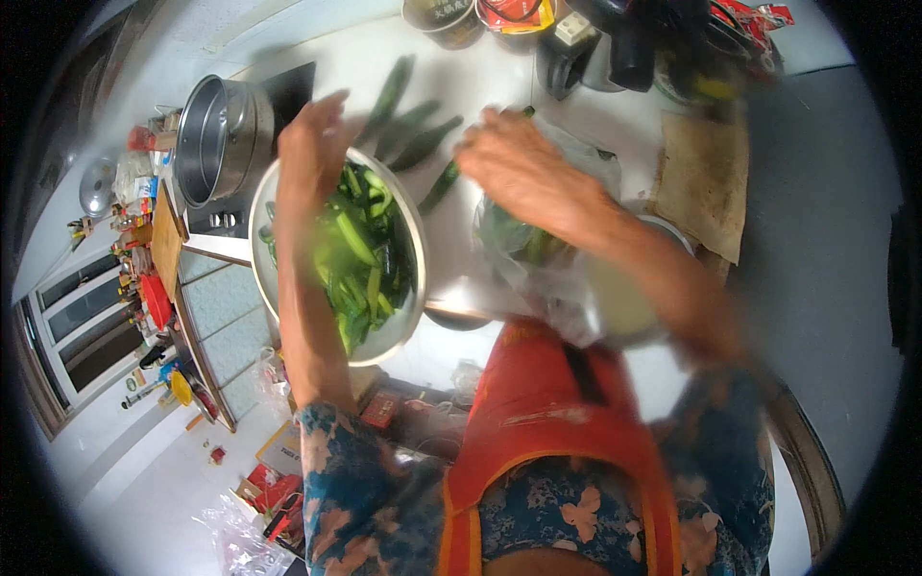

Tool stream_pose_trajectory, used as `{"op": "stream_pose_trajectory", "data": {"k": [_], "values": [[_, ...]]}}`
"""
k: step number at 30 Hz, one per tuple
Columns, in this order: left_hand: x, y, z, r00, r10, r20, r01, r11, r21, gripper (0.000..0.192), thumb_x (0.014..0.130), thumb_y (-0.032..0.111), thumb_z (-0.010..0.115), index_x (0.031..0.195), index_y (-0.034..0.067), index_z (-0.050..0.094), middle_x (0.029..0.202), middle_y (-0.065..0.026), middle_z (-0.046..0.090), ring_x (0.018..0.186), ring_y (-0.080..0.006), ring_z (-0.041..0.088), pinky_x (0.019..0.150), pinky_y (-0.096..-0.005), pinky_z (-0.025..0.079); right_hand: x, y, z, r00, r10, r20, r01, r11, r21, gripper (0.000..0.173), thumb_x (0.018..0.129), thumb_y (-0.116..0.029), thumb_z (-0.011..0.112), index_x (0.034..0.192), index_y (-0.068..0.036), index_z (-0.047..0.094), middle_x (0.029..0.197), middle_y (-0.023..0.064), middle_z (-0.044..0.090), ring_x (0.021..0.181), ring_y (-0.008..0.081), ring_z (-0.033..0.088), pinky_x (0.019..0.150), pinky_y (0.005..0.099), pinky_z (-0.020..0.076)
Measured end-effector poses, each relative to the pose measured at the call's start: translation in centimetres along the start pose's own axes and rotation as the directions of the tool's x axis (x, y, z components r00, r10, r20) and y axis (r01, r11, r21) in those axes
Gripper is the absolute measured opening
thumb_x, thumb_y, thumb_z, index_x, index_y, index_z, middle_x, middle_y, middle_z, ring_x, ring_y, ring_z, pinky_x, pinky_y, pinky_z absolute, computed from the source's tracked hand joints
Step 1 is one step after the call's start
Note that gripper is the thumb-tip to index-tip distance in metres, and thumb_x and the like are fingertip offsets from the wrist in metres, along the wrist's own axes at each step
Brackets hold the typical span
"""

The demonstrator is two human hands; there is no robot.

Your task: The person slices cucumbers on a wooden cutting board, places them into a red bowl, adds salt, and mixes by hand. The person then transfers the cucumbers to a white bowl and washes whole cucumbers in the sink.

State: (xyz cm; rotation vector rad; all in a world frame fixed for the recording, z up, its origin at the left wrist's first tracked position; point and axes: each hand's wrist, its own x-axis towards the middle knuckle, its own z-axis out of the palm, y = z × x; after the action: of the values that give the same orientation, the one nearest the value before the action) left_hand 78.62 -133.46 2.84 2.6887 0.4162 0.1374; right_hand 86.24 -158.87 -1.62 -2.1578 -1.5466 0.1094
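Observation:
My left hand (313,140) is raised over the far rim of a large pale basin (420,288), with nothing visible in its blurred fingers. Cut leafy green vegetables (356,252) fill much of the basin. To the right of that hand, several long dark-green vegetables (410,133), perhaps cucumbers, lie on the white counter. My right hand (508,155) is bent over another long green vegetable (441,187); blur hides whether the fingers grip it. Beneath my right forearm sits a clear plastic bag (497,230) with greens inside.
A steel pot (223,144) stands on the black cooktop (292,90) at left. Tubs (450,25) and dark containers (565,57) line the back. Brown cardboard (702,180) lies at right. Below the counter's front edge are boxes (382,409) and bags.

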Motion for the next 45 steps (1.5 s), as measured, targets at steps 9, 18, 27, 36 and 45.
{"op": "stream_pose_trajectory", "data": {"k": [9,18,27,36,45], "values": [[6.8,-5.2,11.6,0.721,-0.154,0.676,-0.028,0.968,0.250,0.114,0.055,0.040,0.090,0.149,0.017,0.030,0.150,-0.0360,0.020,0.138,-0.0519,0.026,0.110,-0.0535,0.033,1.3,3.8,12.1,0.992,0.043,0.117,-0.018,0.978,-0.207,0.016,0.079,-0.007,0.059,0.089,0.001,0.068,0.092,0.0139,0.063,0.103,0.0272,0.056,0.093,0.0432,0.0434],[8.5,-5.5,12.3,0.745,-0.222,0.628,-0.119,0.884,0.453,0.090,0.054,0.047,0.084,0.125,0.000,0.054,0.137,-0.0377,0.028,0.113,-0.0573,0.046,0.093,-0.0546,0.046,1.6,5.4,11.6,0.991,0.055,0.122,-0.022,0.967,-0.253,0.013,0.080,-0.008,0.057,0.089,0.000,0.064,0.090,0.0138,0.062,0.096,0.0278,0.058,0.087,0.0423,0.0456],[8.0,-4.6,13.2,0.793,-0.280,0.541,-0.044,0.860,0.509,0.069,0.070,0.034,0.076,0.128,0.004,0.057,0.140,-0.0327,0.030,0.124,-0.0531,0.039,0.101,-0.0516,0.044,1.7,5.4,7.7,0.990,0.084,0.113,-0.058,0.974,-0.220,0.016,0.078,-0.001,0.060,0.093,0.000,0.060,0.095,0.0181,0.058,0.095,0.0297,0.058,0.087,0.0456,0.0456],[11.3,-9.7,13.3,0.892,-0.235,0.387,0.082,0.924,0.372,0.084,0.063,0.054,0.077,0.123,-0.001,0.057,0.123,-0.0308,0.048,0.115,-0.0465,0.049,0.090,-0.0543,0.048,1.2,6.2,10.1,0.994,0.105,0.023,-0.096,0.967,-0.235,0.022,0.082,0.000,0.057,0.104,-0.001,0.057,0.098,0.0154,0.057,0.102,0.0310,0.056,0.105,0.0575,0.0349],[13.3,-16.5,6.6,0.965,-0.082,0.249,0.144,0.959,-0.243,0.065,0.077,0.051,0.074,0.112,-0.003,0.063,0.100,-0.0128,0.068,0.094,-0.0255,0.065,0.083,-0.0422,0.052,3.7,6.6,10.6,0.985,0.151,0.088,-0.116,0.942,-0.315,0.027,0.084,-0.002,0.056,0.110,-0.006,0.058,0.099,0.0143,0.059,0.099,0.0314,0.059,0.083,0.0482,0.0493]]}}
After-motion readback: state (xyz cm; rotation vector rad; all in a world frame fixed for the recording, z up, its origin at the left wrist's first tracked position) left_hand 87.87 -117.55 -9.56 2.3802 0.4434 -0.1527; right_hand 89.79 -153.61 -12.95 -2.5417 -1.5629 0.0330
